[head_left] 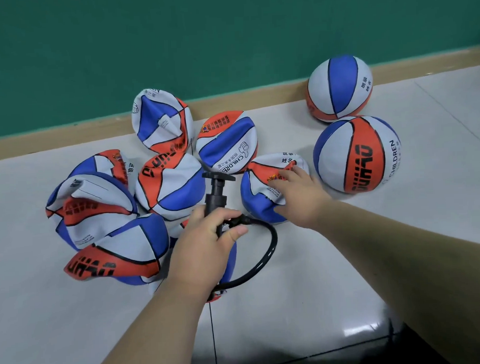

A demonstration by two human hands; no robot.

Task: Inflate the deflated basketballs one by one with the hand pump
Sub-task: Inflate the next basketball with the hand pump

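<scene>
Several deflated red, white and blue basketballs (168, 184) lie crumpled in a heap on the white tiled floor. My left hand (208, 243) grips the barrel of the black hand pump (216, 192), which stands upright with its T-handle on top. Its black hose (265, 251) loops right and back under my left wrist. My right hand (299, 196) rests with fingers spread on a deflated ball (258, 203) just right of the pump. Two inflated balls sit at the right, one near (355, 153) and one farther back (339, 88).
A green wall with a tan baseboard (257, 99) runs behind the balls. Bare floor tiles (292, 302) stretch in front of the heap. A dark patch shows at the bottom right corner.
</scene>
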